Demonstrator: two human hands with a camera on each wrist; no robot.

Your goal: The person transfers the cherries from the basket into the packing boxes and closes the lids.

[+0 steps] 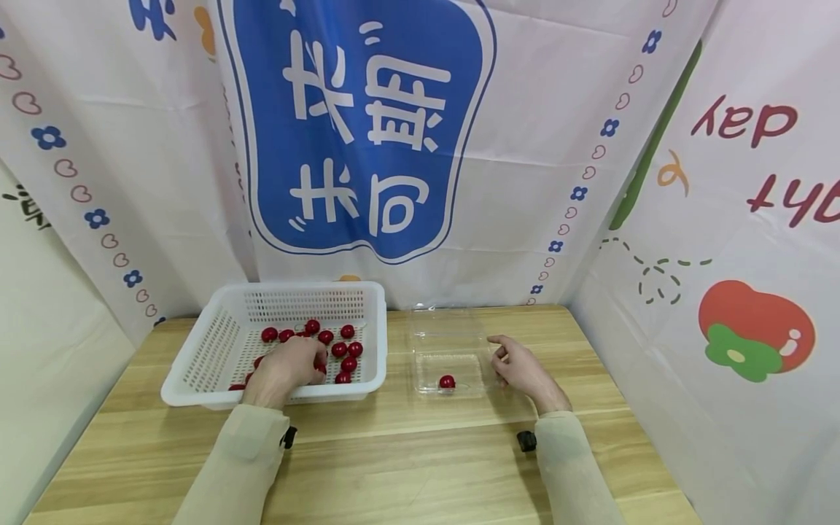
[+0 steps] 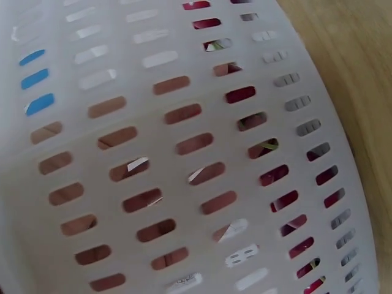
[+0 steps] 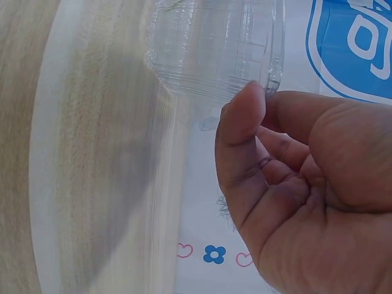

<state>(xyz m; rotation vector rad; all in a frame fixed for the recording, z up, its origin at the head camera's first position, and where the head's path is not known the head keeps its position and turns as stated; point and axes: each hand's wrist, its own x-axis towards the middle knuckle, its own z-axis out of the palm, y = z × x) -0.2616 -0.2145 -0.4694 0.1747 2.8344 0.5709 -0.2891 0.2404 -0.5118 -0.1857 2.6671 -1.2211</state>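
Observation:
Inside the white plastic basket (image 1: 226,295) in the head view, my left hand (image 1: 285,368) reaches down among glossy red cherries (image 1: 348,363). Its fingers bend downward beside a cherry, with their tips hidden. The basket's slotted wall (image 2: 202,128) fills the left wrist view, and only bits of hand and cherries show through the slots. My right hand (image 1: 523,368) is at the right side of a clear plastic box (image 1: 433,361) with its lid raised. In the right wrist view, thumb and forefinger pinch the box's edge. One cherry (image 1: 447,382) lies in the box.
Both containers stand on a wood-grain table (image 1: 394,467), the basket left of the box. A printed cloth (image 1: 538,146) hangs behind the table, and another printed sheet (image 1: 689,219) flanks it on the right.

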